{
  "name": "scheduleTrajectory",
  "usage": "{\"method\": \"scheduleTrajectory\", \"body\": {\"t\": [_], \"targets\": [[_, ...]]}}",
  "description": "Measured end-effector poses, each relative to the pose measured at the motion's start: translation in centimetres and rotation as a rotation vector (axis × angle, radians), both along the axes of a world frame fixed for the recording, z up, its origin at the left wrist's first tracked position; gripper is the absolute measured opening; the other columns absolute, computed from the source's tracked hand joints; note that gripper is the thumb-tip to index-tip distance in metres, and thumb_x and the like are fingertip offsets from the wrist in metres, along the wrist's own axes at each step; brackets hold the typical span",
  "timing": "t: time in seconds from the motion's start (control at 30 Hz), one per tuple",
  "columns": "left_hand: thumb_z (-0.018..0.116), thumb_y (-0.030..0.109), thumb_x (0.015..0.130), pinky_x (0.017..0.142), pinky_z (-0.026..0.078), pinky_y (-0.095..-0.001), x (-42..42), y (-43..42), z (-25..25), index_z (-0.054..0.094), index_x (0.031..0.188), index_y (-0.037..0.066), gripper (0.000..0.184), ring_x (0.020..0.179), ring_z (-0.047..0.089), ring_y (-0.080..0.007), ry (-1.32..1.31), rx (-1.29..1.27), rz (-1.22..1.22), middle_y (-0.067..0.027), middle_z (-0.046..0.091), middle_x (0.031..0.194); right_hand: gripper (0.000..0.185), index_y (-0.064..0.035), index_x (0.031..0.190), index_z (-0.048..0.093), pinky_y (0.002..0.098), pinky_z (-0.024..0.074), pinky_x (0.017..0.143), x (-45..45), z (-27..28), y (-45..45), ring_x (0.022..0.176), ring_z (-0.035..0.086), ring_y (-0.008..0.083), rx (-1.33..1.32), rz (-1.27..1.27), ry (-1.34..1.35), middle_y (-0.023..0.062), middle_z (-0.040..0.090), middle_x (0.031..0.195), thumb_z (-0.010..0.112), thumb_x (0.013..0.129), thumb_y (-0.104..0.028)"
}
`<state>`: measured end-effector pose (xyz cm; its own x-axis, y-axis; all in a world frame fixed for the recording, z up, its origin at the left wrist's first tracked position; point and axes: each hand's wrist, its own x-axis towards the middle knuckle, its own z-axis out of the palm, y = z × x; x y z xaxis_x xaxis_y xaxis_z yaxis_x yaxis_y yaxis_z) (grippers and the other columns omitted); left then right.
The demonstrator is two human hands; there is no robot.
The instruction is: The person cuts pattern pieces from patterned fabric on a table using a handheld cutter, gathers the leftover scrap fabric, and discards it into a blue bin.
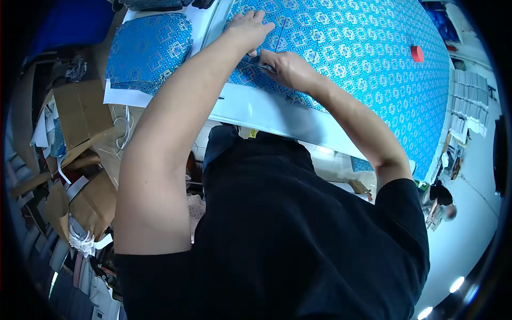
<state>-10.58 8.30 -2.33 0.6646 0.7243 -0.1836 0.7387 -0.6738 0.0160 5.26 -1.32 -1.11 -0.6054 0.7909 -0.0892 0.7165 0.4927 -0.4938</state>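
Blue fabric with a repeating cross pattern [368, 69] covers much of the white table [277, 109]. My left hand [249, 31] rests on this fabric near its left edge, fingers apart, with the thumb pointing toward my right hand. Close beside it, my right hand [289, 70] is closed around what look like scissors [266, 68]; their metal part shows at the fabric's near edge, and the handles are mostly hidden in my grip. Thin dark lines run across the fabric just beyond my hands.
Cut pieces of similar blue fabric [149, 50] lie on white paper [125, 97] at the left. A red round object [417, 54] sits on the fabric at the right. Cardboard boxes [82, 114] stand on the floor at left. Another person [441, 196] is far right.
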Motion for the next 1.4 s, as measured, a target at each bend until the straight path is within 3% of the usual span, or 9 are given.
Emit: {"method": "scheduleTrajectory", "body": {"t": [0.17, 0.3, 0.53, 0.73, 0.83, 0.9, 0.93, 0.97, 1.4], "targets": [[0.089, 0.006, 0.07, 0.109, 0.047, -0.0494, -1.4, 2.3, -2.3, 0.045, 0.153, 0.024, 0.096, 0.136, 0.053, -0.036, -0.059, -0.112, -0.082, -0.0142, 0.049, 0.149, 0.028, -0.0102, 0.116, 0.056, 0.0487, 0.0554, 0.065, -2.7, 0.0, 1.1, 0.077, 0.069, 0.0393, -0.009, -0.064, 0.045, 0.0162, 0.071, 0.09, 0.069, 0.091, -0.012], [0.09, 0.002, 0.069, 0.105, 0.052, -0.0445, -1.7, 3.4, 0.8, 0.036, 0.158, 0.026, 0.107, 0.135, 0.053, -0.0352, 0.088, -0.309, -0.163, -0.0149, 0.051, 0.147, 0.027, -0.0093, 0.115, 0.056, 0.0485, 0.0553, 0.066, -2.7, 0.6, 0.9, 0.078, 0.069, 0.0389, -0.009, -0.049, 0.035, 0.0165, 0.071, 0.09, 0.069, 0.092, -0.012], [0.086, 0.009, 0.078, 0.106, 0.05, -0.0463, -2.9, 5.1, -1.7, 0.039, 0.156, 0.03, 0.094, 0.133, 0.054, -0.037, 0.006, -0.228, -0.279, -0.0127, 0.05, 0.148, 0.021, -0.0049, 0.107, 0.056, 0.0489, 0.0538, 0.065, -5.6, -0.7, 2.9, 0.074, 0.068, 0.0394, 0.059, -0.022, 0.12, 0.02, 0.067, 0.081, 0.069, 0.092, -0.013], [0.074, 0.008, 0.087, 0.111, 0.045, -0.0481, -2.2, 5.3, -1.0, 0.04, 0.155, 0.033, 0.081, 0.134, 0.053, -0.0382, -0.181, -0.498, 0.1, -0.0166, 0.05, 0.147, 0.022, -0.0041, 0.107, 0.055, 0.0494, 0.054, 0.067, -6.9, -2.0, 3.9, 0.075, 0.068, 0.0393, 0.102, -0.016, 0.216, 0.0203, 0.067, 0.082, 0.069, 0.091, -0.012], [0.077, 0.005, 0.084, 0.11, 0.045, -0.0479, -2.9, 5.2, -0.7, 0.039, 0.156, 0.032, 0.086, 0.134, 0.053, -0.0376, -0.042, -0.296, -0.215, -0.0173, 0.05, 0.146, 0.023, -0.0048, 0.107, 0.056, 0.049, 0.0546, 0.067, -6.3, -2.4, 2.9, 0.074, 0.068, 0.0391, 0.104, -0.058, 0.283, 0.0189, 0.068, 0.083, 0.07, 0.091, -0.011], [0.083, 0.017, 0.083, 0.114, 0.043, -0.0471, -2.8, 4.9, 0.5, 0.037, 0.157, 0.033, 0.089, 0.14, 0.046, -0.0438, 0.093, -0.295, -0.26, -0.0203, 0.038, 0.159, 0.023, -0.0059, 0.109, 0.056, 0.0489, 0.055, 0.068, -5.8, -2.7, 2.3, 0.076, 0.069, 0.0389, 0.045, -0.077, 0.284, 0.0175, 0.07, 0.087, 0.07, 0.09, -0.011], [0.092, 0.003, 0.065, 0.111, 0.047, -0.0458, -2.7, 4.5, 0.5, 0.035, 0.158, 0.033, 0.113, 0.136, 0.051, -0.0421, 0.028, -0.304, -0.212, -0.019, 0.043, 0.156, 0.023, -0.0059, 0.109, 0.056, 0.0489, 0.055, 0.068, -5.9, -2.9, 2.2, 0.076, 0.069, 0.0389, 0.044, -0.077, 0.296, 0.0175, 0.07, 0.087, 0.07, 0.09, -0.011], [0.092, 0.003, 0.065, 0.111, 0.047, -0.0458, -2.8, 4.7, 1.0, 0.035, 0.158, 0.033, 0.113, 0.136, 0.051, -0.0421, 0.038, -0.307, -0.216, -0.019, 0.043, 0.156, 0.023, -0.0059, 0.108, 0.057, 0.048, 0.0552, 0.067, -5.9, -3.1, 2.0, 0.077, 0.069, 0.0387, 0.061, -0.122, 0.332, 0.017, 0.07, 0.088, 0.071, 0.09, -0.01], [0.097, 0.024, 0.063, 0.097, 0.048, -0.0501, -0.4, 5.7, 1.4, 0.042, 0.147, 0.003, 0.102, 0.119, 0.066, -0.0295, 0.192, -0.248, -0.519, -0.0144, 0.066, 0.131, 0.025, -0.0053, 0.103, 0.055, 0.0476, 0.054, 0.064, -11.6, -0.5, -3.3, 0.076, 0.069, 0.0401, -0.028, -0.821, 0.294, 0.0178, 0.071, 0.087, 0.074, 0.089, -0.013]]}}
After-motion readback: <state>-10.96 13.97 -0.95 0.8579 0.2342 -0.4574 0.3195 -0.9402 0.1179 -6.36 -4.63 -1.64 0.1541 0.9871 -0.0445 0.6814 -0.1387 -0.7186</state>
